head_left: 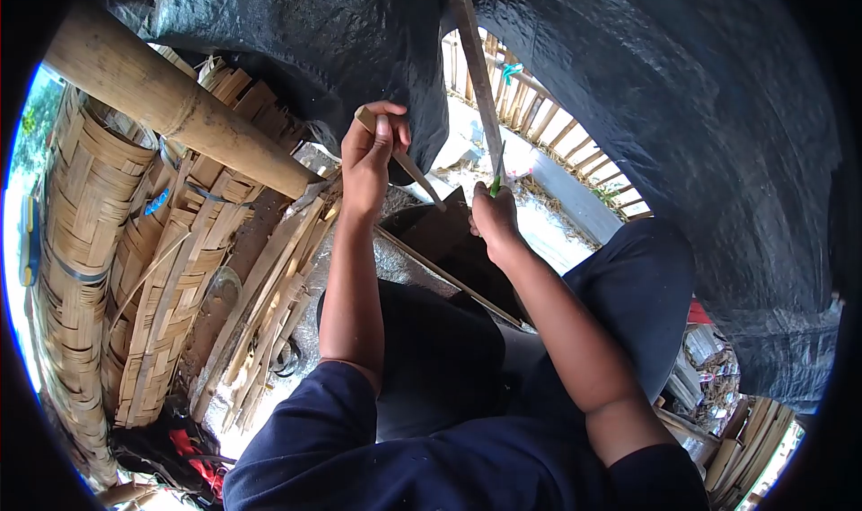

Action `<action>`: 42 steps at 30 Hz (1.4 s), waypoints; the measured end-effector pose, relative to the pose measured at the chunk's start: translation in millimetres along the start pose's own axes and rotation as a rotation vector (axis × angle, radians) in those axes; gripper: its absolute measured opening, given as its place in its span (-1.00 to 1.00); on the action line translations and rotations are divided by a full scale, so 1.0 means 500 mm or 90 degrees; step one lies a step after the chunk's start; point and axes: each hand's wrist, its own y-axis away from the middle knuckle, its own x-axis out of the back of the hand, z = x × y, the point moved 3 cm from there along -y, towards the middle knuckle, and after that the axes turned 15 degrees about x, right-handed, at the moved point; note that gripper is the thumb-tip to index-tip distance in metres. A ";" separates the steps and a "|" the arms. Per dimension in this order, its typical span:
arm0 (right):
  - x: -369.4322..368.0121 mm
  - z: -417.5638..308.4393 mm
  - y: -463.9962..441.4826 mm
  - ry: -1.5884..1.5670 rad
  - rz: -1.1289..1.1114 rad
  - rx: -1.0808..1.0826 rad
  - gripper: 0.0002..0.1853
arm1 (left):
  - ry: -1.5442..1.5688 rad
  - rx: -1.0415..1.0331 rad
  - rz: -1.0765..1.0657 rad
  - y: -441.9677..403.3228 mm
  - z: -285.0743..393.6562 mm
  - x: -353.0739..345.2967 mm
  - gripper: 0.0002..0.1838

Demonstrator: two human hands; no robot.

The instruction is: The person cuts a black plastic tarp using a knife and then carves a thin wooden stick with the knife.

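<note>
My left hand [375,156] is raised left of centre, its fingers wrapped round a short wooden stick [415,171] that slants down to the right. To its right, my right hand [494,215] is closed on a green handle [496,186]. A thin, pointed dark tip rises from that handle. Just above this hand, a long flat strip [476,53] runs up out of the top of the view; whether it touches the hand I cannot tell. The stick's lower end lies between my hands, over a dark surface [440,233], and is apart from the green handle.
A thick bamboo pole [180,102] crosses the upper left. Rolled woven bamboo [76,251] and loose split strips [269,286] stand at the left. Black sheeting [718,125] hangs above and to the right. A slatted bamboo fence [566,129] is beyond my hands. My bent knee [646,259] is at the right.
</note>
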 end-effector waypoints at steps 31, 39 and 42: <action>-0.139 -0.021 0.010 -0.151 -0.157 -0.004 -0.76 | 0.130 -0.149 -0.058 0.026 0.001 0.042 -0.59; -0.196 -0.115 0.138 -0.039 -0.026 0.399 -0.95 | 0.221 -0.170 -0.026 0.016 -0.034 0.046 -0.60; -0.208 -0.079 0.119 0.010 -0.045 0.430 -0.94 | 0.207 -0.198 -0.019 0.011 -0.032 0.056 -0.57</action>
